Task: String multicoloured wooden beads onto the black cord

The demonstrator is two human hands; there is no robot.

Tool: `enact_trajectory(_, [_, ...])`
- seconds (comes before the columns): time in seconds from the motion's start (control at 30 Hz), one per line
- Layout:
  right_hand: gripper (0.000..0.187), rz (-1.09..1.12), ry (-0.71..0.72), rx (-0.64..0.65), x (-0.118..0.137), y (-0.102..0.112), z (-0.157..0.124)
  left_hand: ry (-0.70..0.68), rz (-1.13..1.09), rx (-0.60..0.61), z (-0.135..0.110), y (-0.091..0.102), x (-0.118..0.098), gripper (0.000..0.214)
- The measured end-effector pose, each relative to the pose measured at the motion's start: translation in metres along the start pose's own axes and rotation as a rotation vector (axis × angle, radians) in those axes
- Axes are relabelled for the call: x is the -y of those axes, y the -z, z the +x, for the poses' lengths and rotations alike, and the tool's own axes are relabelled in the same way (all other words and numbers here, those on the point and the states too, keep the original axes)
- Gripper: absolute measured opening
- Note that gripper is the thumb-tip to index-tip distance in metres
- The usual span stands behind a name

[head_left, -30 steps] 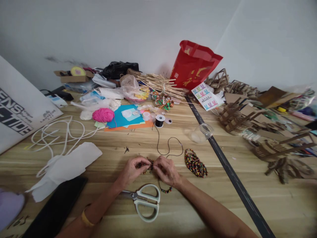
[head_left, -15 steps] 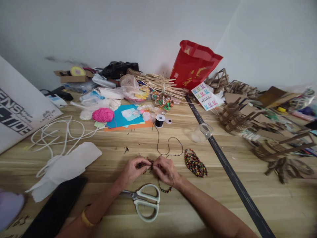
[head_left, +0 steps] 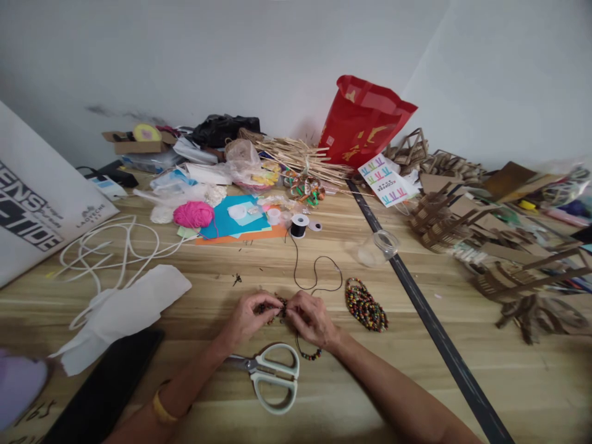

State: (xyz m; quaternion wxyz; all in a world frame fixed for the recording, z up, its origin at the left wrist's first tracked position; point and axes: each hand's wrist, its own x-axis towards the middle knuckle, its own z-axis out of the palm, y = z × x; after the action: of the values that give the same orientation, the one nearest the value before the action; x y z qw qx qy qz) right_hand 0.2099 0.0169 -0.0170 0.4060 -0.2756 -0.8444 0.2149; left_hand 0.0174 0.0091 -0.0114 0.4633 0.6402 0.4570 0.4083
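My left hand (head_left: 247, 319) and my right hand (head_left: 313, 319) meet over the wooden table (head_left: 324, 407), both pinched on a short string of dark and coloured beads (head_left: 276, 304). A beaded tail (head_left: 309, 354) hangs out below my right hand. A black cord (head_left: 315, 276) loops from my hands back to a black thread spool (head_left: 299, 226). A heap of multicoloured beads (head_left: 365, 305) lies just right of my right hand. White-handled scissors (head_left: 272, 375) lie on the table just in front of my hands.
White cloth (head_left: 124, 311) and a white rope (head_left: 106, 246) lie at left, a black flat thing (head_left: 104, 394) at near left. A pink yarn ball (head_left: 193, 214), coloured paper, a clear cup (head_left: 377, 246), a red bag (head_left: 363, 120) and cardboard pieces (head_left: 499, 246) crowd the back and right.
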Motion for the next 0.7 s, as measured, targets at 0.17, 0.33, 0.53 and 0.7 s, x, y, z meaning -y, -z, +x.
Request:
enact_trajectory(0.17, [0.01,-0.002,0.001,0.009,0.0008,0.0007,0.001,0.009,-0.007,0.015,0.0,-0.0003,-0.0004,0.009])
enact_trajectory(0.33, [0.011,0.003,0.002,-0.003,0.0006,0.0005,0.0006,0.01,-0.006,-0.008,0.0005,-0.0001,-0.0014,0.009])
enact_trajectory(0.53, [0.012,-0.011,-0.008,0.001,0.0008,0.0003,0.0008,0.005,-0.001,-0.003,0.0007,0.0006,-0.0022,0.009])
enact_trajectory(0.7, [0.012,0.008,-0.004,-0.005,0.0009,0.0,0.0011,0.018,-0.001,0.008,0.0006,0.0001,-0.003,0.009])
